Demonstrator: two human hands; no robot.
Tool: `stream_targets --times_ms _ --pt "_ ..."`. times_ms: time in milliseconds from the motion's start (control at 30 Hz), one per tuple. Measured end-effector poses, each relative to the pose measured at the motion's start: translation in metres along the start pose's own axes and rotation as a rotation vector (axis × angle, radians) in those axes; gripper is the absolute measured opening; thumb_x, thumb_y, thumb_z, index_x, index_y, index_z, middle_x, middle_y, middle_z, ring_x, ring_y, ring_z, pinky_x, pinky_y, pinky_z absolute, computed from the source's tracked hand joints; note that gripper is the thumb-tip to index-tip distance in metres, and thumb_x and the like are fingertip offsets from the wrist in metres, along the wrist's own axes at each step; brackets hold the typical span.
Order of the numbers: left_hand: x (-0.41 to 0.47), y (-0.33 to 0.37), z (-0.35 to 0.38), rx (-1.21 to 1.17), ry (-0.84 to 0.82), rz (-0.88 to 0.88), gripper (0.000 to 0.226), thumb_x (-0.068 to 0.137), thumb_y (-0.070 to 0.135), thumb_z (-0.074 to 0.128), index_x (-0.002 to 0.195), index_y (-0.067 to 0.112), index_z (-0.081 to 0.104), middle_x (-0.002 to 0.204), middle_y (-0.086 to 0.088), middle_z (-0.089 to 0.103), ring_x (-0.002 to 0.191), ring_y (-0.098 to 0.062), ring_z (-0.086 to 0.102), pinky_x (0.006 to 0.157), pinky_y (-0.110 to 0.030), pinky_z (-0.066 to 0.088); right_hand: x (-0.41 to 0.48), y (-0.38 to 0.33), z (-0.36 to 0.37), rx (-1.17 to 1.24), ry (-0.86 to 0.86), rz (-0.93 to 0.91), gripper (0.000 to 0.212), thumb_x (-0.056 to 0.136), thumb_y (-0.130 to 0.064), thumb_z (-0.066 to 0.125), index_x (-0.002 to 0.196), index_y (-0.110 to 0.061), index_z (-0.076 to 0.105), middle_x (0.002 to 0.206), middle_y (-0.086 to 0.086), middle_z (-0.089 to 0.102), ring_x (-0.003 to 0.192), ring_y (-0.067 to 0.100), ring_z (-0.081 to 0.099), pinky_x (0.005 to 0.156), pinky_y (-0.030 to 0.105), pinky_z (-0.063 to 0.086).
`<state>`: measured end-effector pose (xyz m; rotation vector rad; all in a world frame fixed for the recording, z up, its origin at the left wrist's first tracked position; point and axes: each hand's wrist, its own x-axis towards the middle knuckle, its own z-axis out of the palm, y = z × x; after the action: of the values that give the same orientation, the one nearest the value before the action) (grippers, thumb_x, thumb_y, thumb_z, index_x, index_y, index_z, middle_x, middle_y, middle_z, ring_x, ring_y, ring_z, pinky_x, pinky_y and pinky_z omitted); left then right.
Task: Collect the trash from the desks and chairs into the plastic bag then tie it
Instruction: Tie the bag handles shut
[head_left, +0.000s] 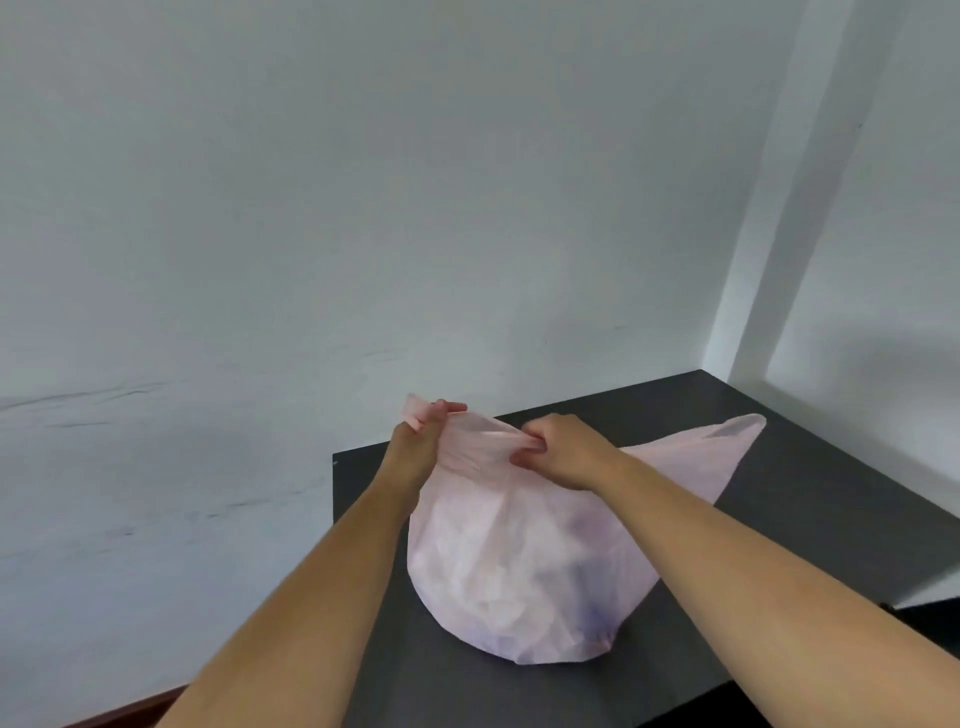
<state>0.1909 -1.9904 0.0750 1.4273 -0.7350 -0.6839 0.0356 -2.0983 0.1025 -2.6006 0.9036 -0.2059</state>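
Wall (363, 208): pale and plain, behind and above both grips; a corner stands off to the right of them

Desk (779, 509): dark matt top, lying below the grips and bearing the bag

Plastic bag (519, 561): thin pink film, filled and rounded, seated on the desk directly under the two grips; its top edge is drawn up taut between them

Flap (727, 436): long loose end of the bag, running out from beneath the right grip and away to the right, draped over the desk

Right hand (563, 449): fingers curled, pinching a gather of the bag's film at the top, near the left grip

Left hand (415, 441): thumb and fingers closed on the bag's upper left edge

Tip (415, 410): small end of film standing just above the left grip

Floor (130, 709): reddish-brown strip, well below and left of the grips
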Motion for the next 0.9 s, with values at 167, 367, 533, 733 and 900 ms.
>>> stream_targets --times_ms 167,367,533,733,900 --pt "0.007 0.002 0.018 -0.133 0.138 -0.052 0.044 0.102 0.037 0.032 0.066 0.016 0.045 0.064 -0.004 0.062 0.08 -0.022 0.068 0.087 -0.038 0.048 -0.009 0.0 0.051 -0.268 -0.027 0.012 0.082 0.072 -0.074 0.054 0.138 -0.028 0.036 0.128 -0.002 0.058 0.119 0.025 0.054 0.105 0.046 0.035" --pt "0.004 0.003 0.023 -0.02 0.148 -0.095 0.048 0.102 0.038 0.032 0.059 0.017 0.033 0.045 0.007 0.026 0.047 -0.013 0.024 0.051 -0.029 0.039 -0.013 0.028 0.107 -0.468 -0.149 0.001 0.037 0.094 -0.038 0.047 0.128 -0.023 0.049 0.122 0.008 0.057 0.115 0.029 0.053 0.098 0.041 0.036" --pt "0.005 -0.003 0.022 -0.033 0.054 -0.073 0.045 0.098 0.043 0.041 0.063 0.016 0.035 0.051 0.005 0.031 0.051 -0.014 0.026 0.049 -0.026 0.028 -0.007 0.034 0.112 -0.498 -0.139 -0.02 0.032 0.093 -0.016 0.043 0.123 -0.022 0.051 0.115 0.008 0.061 0.108 0.031 0.057 0.096 0.04 0.04" --pt "-0.001 -0.034 -0.004 0.422 -0.222 0.036 0.094 0.059 0.062 0.073 0.136 0.024 0.036 0.13 0.013 0.047 0.115 -0.007 0.05 0.097 -0.03 0.046 -0.001 0.04 0.118 -0.332 -0.156 0.112 0.022 0.092 -0.027 0.049 0.11 -0.02 0.059 0.108 0.007 0.065 0.099 0.029 0.06 0.079 0.031 0.042" --pt "-0.004 -0.063 0.021 0.203 -0.196 -0.052 0.023 0.098 0.026 0.047 0.094 0.017 0.069 0.123 0.006 0.06 0.114 -0.011 0.055 0.09 -0.022 0.042 -0.003 0.046 0.123 -0.456 -0.177 0.047 0.027 0.09 -0.017 0.052 0.116 -0.017 0.055 0.113 0.006 0.062 0.105 0.029 0.058 0.088 0.035 0.046"
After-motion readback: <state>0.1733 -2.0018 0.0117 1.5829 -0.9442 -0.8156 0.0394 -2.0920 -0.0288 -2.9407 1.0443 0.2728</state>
